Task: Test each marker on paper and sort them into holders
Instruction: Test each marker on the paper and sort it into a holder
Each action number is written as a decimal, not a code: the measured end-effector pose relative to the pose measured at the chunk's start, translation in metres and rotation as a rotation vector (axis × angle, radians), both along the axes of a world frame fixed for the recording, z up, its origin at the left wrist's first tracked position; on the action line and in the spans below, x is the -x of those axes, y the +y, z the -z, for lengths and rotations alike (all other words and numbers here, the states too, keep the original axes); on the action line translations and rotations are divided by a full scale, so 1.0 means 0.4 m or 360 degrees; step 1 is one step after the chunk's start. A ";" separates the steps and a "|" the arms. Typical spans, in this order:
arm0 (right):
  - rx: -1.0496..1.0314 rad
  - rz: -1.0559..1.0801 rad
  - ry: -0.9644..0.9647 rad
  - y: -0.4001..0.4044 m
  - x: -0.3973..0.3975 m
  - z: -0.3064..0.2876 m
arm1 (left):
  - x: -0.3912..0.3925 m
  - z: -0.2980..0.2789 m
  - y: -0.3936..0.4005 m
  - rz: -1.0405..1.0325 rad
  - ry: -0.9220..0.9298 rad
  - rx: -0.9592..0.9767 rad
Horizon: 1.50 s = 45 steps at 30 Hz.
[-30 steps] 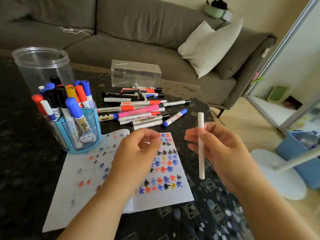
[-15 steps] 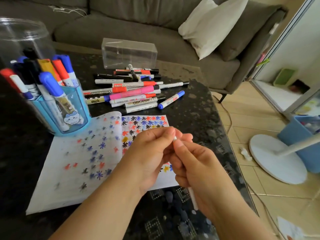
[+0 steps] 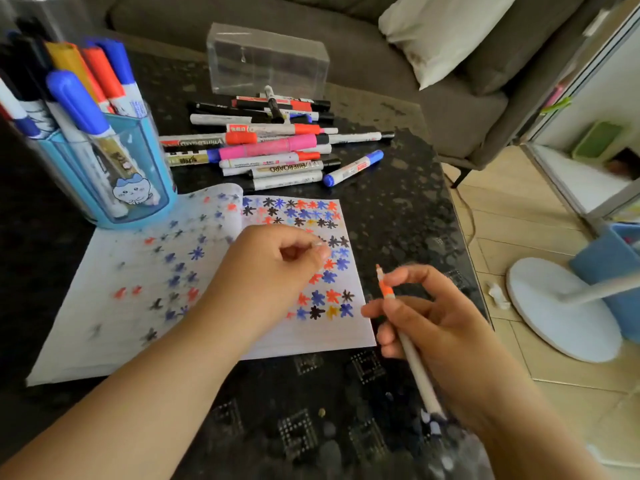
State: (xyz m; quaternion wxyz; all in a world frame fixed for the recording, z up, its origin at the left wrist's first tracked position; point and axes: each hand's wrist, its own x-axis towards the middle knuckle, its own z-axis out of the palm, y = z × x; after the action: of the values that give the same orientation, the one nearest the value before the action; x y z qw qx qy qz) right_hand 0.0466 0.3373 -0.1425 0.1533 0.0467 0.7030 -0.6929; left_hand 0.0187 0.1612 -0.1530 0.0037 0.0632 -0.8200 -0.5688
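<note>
At lower right our right hand (image 3: 446,327) grips the uncapped orange-tipped marker (image 3: 408,344); our left hand (image 3: 270,271) pinches something small over the paper (image 3: 311,337)

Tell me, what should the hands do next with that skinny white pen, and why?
Probably bring the orange tip down onto the paper. The right hand holds the white pen uncapped, tip up, and the left hand seems to pinch its cap.
</note>
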 end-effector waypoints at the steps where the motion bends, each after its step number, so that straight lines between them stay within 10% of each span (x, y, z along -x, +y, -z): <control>1: 0.0068 0.0023 -0.0026 0.008 0.001 0.005 | -0.002 0.002 -0.001 0.0069 0.0032 0.0074; 6: 0.0433 0.0062 -0.0192 0.029 0.011 0.025 | -0.003 0.024 0.006 0.0231 0.0047 0.0345; 19: -0.0735 0.0038 0.0455 0.004 0.027 0.054 | -0.004 0.030 0.029 0.0349 0.0052 0.0549; 45: -0.0923 0.0071 0.0522 -0.002 0.036 0.071 | -0.006 0.028 0.037 0.0338 0.0049 0.0609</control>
State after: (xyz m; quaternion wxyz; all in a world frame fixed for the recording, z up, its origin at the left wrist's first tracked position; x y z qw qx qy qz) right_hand 0.0322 0.3364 -0.1708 0.0030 -0.0083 0.8851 -0.4653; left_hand 0.0211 0.1758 -0.1643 -0.0320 -0.0342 -0.9149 -0.4010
